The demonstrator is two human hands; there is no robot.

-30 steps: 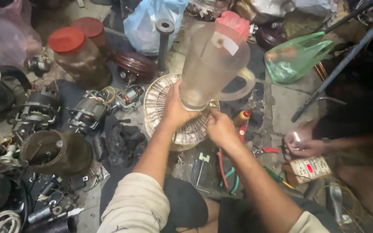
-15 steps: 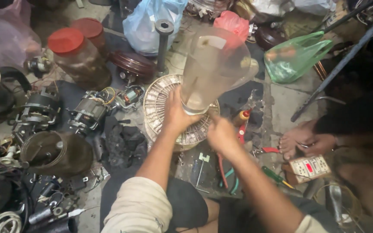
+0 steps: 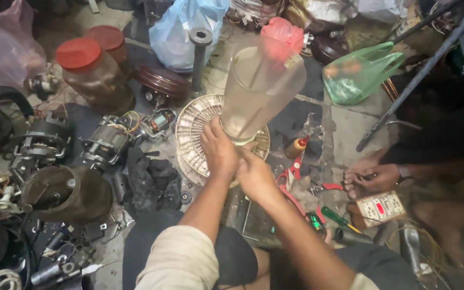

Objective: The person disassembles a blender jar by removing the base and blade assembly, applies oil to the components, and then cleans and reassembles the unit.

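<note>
1. Both hands grip the narrow base of the blender jar (image 3: 261,91): left hand (image 3: 218,147) wraps it from the left with fingers curled shut on it, right hand (image 3: 253,174) clamps the underside just beside it.
2. Jar is frosted plastic, held off the floor, wide mouth tilted up and away, mid-scene over the round slotted fan disc (image 3: 194,137).
3. Judgement: the step looks like twisting or checking the jar's base; best done with one hand holding the body steady, the other turning the bottom ring, and the jar kept low over the disc so a slip costs little.
4. Near right of the hands: red-handled pliers (image 3: 291,174), a small orange-capped bottle (image 3: 296,146), a green screwdriver (image 3: 336,217).
5. Far right: another person's hand (image 3: 371,177) rests on the floor by a white socket board (image 3: 379,207).
6. Left: motors (image 3: 106,142), a dark pot-shaped housing (image 3: 65,193), red-lidded jars (image 3: 89,72).
7. Versus one second ago: the jar's handle no longer shows and its pink lid is gone from the mouth, so the jar seems rotated; the hands stay at the base.
</note>
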